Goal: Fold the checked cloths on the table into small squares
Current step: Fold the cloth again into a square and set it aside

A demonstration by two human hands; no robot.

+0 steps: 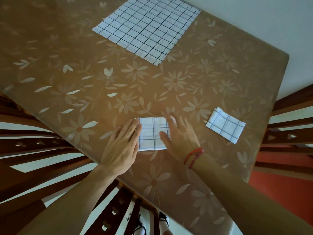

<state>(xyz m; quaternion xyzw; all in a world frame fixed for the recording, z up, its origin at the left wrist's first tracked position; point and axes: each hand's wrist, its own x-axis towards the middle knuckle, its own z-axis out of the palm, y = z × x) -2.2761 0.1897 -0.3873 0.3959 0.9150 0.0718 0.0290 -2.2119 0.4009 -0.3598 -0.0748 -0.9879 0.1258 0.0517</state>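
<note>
Item under inspection: a small folded cloth (153,134) lying flat on the table (71,53), directly in front of the person.

The left hand (122,146) lies flat, fingers straight and together, with the fingertips on the cloth's left edge. The right hand (179,138), which has a red wrist band (193,156), is blurred. Its fingers look straight and spread over the cloth's right edge. Neither hand pinches anything.

The cloth is close to square, so this fold appears done or nearly done.

To its right, apart from it, lies a finished cloth (225,125), with its long side slanting away to the right. Beyond it, well apart, lies a stack of open cloths (145,28).

Finding: the right hand is nearer the finished cloth, so it is better placed to set this one aside. Fetching from the stack would need a long reach forward by either hand.
</note>
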